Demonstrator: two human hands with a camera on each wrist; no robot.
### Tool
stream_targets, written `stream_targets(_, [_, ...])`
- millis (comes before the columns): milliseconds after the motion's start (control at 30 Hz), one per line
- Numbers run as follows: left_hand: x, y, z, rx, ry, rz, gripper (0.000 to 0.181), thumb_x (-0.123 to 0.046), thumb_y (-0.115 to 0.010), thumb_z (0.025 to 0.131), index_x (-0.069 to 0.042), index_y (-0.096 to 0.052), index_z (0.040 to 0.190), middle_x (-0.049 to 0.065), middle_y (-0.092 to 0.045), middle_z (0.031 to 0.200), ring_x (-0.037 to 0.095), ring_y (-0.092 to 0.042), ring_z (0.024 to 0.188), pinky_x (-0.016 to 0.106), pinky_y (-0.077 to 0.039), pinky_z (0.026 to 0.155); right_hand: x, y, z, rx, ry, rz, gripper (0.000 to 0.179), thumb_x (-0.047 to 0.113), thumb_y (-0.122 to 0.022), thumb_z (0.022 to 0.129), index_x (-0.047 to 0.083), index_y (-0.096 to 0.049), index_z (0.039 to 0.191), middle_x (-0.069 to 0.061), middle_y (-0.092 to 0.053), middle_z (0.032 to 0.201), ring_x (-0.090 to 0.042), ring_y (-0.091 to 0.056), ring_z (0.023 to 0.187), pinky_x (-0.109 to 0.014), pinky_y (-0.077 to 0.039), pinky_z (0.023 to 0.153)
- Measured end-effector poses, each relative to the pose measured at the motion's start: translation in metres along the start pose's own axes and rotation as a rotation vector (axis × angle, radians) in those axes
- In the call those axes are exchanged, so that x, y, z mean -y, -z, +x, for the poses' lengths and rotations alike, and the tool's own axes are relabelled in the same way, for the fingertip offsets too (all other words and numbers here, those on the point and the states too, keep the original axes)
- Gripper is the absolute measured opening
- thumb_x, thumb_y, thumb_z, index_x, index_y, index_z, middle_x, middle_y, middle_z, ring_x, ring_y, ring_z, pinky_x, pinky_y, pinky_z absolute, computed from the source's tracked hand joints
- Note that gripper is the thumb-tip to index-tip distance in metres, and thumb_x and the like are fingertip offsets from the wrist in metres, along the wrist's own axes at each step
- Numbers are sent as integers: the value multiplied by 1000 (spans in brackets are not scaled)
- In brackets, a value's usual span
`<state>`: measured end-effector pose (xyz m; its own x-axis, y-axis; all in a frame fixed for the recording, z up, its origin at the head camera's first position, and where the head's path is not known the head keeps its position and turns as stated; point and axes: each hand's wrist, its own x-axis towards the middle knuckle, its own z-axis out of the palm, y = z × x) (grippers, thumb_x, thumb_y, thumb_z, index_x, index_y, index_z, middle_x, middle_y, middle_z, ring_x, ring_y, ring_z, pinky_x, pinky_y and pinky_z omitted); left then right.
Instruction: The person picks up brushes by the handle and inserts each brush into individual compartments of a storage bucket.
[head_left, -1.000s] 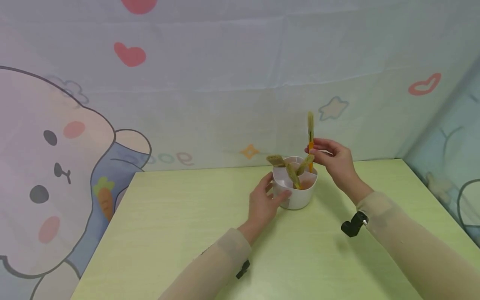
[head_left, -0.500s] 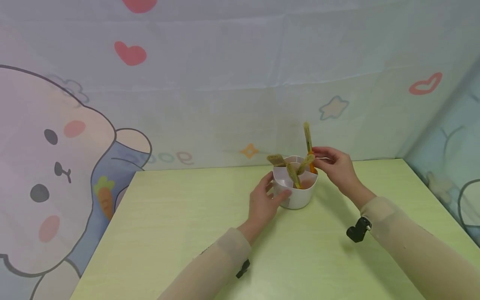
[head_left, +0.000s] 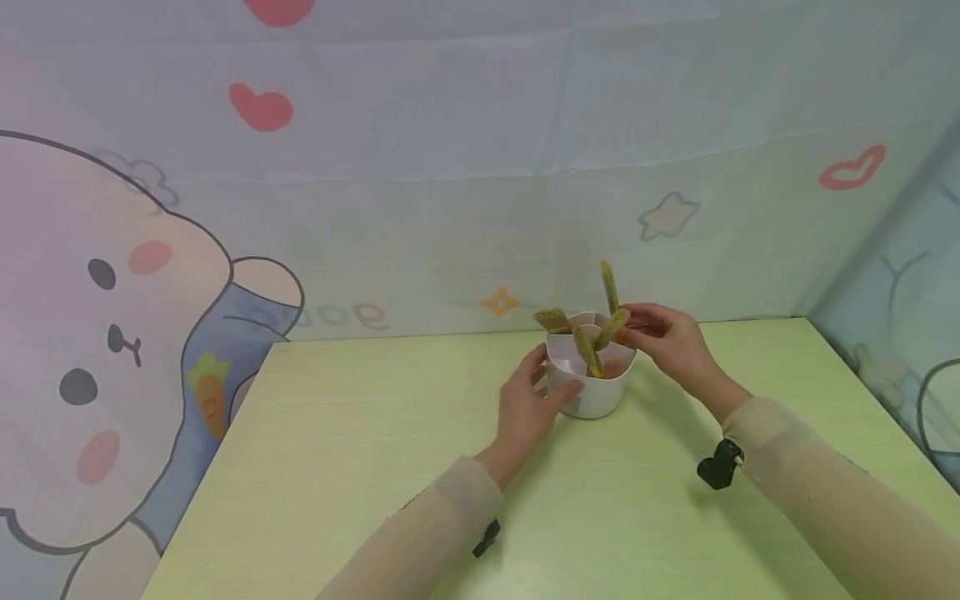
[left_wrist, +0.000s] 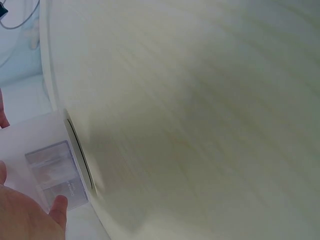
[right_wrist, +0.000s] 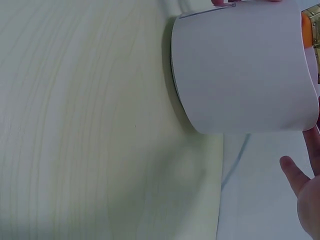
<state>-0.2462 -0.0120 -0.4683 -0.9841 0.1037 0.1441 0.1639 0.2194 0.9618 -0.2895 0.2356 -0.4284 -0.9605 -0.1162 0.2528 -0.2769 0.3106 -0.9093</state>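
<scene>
A round white brush holder (head_left: 594,402), divided into compartments, stands upright on the table. My left hand (head_left: 527,410) grips its left side, thumb at the front. Over the right rim, my right hand (head_left: 671,343) pinches a paintbrush (head_left: 609,287) low down, bristles up; its handle is mostly hidden behind the fingers and rim. Three other brushes lean in the holder: one left (head_left: 552,320), one in the middle (head_left: 586,348), one right (head_left: 611,328). The right wrist view shows an orange handle (right_wrist: 306,31) inside the rim; in the left wrist view the holder's clear window (left_wrist: 55,170) appears beside my thumb.
The pale wood-grain table (head_left: 360,467) reaches back to a printed cloth (head_left: 420,233) hanging behind it. Another cloth (head_left: 915,275) closes off the right side. A black wrist camera (head_left: 720,465) sticks out under my right sleeve.
My right hand has lowered the brush into the holder's right-hand part, and the brush top now tilts slightly left. My left hand and the holder have stayed put.
</scene>
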Motion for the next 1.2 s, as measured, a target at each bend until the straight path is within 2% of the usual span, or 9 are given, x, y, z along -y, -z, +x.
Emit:
stream_targets(200, [0,0,0,-5,0,5,75,-24,-86,94,-8,-50,158,10,-53,161,35,-57,142,46,-55,110,1,-2,0,-6,4,-93,40,11,-77,100,-5,-68,136,-14,-77,120,5,-71,95,-13,-59,84])
stream_targets(267, [0,0,0,-10,-1,7,75,-24,-86,94,-8,-51,158,10,-54,160,35,-58,141,46,-55,110,1,-2,0,-5,10,-121,40,13,-78,100,-4,-68,135,-19,-76,123,6,-70,96,-13,-58,83])
stream_targets(733, [0,-1,-1,4,18,8,75,-24,-86,94,-10,-50,159,7,-53,161,32,-56,143,46,-54,112,4,1,-2,-34,11,-215,42,15,-77,101,-1,-68,138,-24,-75,125,12,-66,92,-10,-57,78])
stream_targets(967, [-2,0,-1,7,22,13,75,-23,-86,94,-10,-50,159,7,-53,162,32,-56,143,45,-54,112,7,3,-3,-62,10,-217,39,17,-79,99,1,-72,133,-22,-77,120,12,-68,88,-11,-57,76])
stream_targets(1200, [-3,1,-1,-3,11,11,75,-23,-86,94,-9,-51,158,8,-54,160,34,-57,142,46,-54,111,7,8,-4,-37,2,-221,42,21,-78,101,1,-70,137,-23,-75,124,13,-67,90,-10,-56,78])
